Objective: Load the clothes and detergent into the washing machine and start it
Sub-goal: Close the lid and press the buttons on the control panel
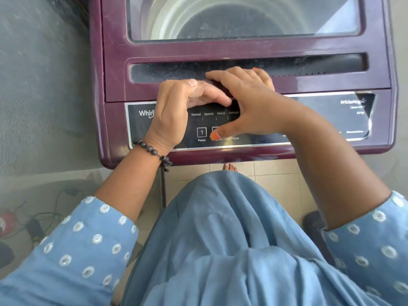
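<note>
The washing machine (114,62), a purple top-loader, filled the frame from about 10 o'clock to 2 o'clock, its lid (242,49) shut and the bare steel drum (198,16) showing through the glass at 12 o'clock. No clothes or detergent could be made out through the glass.

Both hands met at the front edge of the lid, just above the centre of the frame. The left hand (174,111) lay at about 10 o'clock from centre, its fingers curled at the lid's front lip and its thumb on top of the edge; a dark bead bracelet (152,151) circled its wrist. The right hand (247,102) sat just to the 3 o'clock side of it, touching it, with its fingers bent over the edge into the long handle recess (309,65) and gripping the lid there. Its thumb, nail painted orange, stretched down toward 6 o'clock and rested on the control panel (320,115), beside the Power button (201,132).

At 6 o'clock hung a blue garment (220,239) worn by the person, with a bare foot (230,167) on the tiled floor (276,184) above it. Cables (44,215) lay at 8 o'clock.
</note>
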{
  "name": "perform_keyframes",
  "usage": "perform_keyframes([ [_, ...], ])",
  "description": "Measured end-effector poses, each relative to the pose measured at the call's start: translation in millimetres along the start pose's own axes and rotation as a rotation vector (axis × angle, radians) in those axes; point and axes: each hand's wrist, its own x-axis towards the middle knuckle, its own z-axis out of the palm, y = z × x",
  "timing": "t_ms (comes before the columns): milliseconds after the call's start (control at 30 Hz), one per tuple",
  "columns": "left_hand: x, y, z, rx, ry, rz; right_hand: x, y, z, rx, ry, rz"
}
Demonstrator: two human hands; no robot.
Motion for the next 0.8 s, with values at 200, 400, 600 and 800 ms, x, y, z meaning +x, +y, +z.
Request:
perform_keyframes([
  [200, 2.0, 7.6, 10.1, -0.057, -0.033, -0.003, -8.0, 18.0, -5.5, -0.060, 0.027, 0.040],
  [400, 11.1, 6.2, 13.8, -0.041, -0.128, 0.024, -8.1, 25.3, -6.2, -0.021, 0.013, 0.042],
  [600, 15.6, 9.3, 19.0, -0.034, -0.161, 0.034, -5.5, 27.9, 1.1, -0.049, 0.063, 0.041],
  [800, 20.1, 11.4, 21.9, -0.028, -0.231, 0.033, -3.3, 28.7, 8.5, -0.092, 0.090, 0.041],
])
